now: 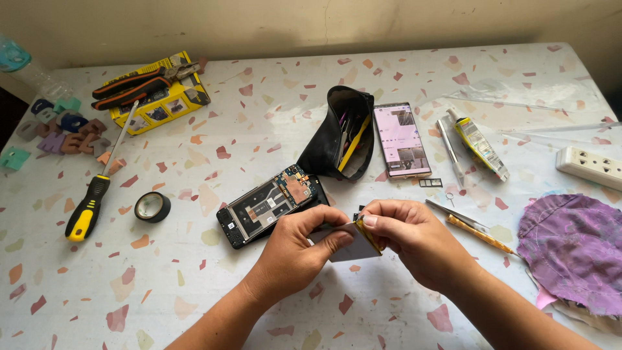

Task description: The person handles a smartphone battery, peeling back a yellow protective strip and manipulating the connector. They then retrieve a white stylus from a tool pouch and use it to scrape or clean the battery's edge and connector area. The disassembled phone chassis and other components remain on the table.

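Both hands meet near the table's front centre over a flat grey phone battery. My left hand grips its left side with thumb on top. My right hand pinches a yellow strip at the battery's upper right edge. Just behind my left hand lies an opened black phone with its circuit board and inner frame exposed. Part of the battery is hidden under my fingers.
A black tool pouch and a lit phone lie behind. Tweezers, glue tube, SIM tray, power strip, purple cloth sit right. Tape roll, screwdriver, pliers on a yellow pack sit left.
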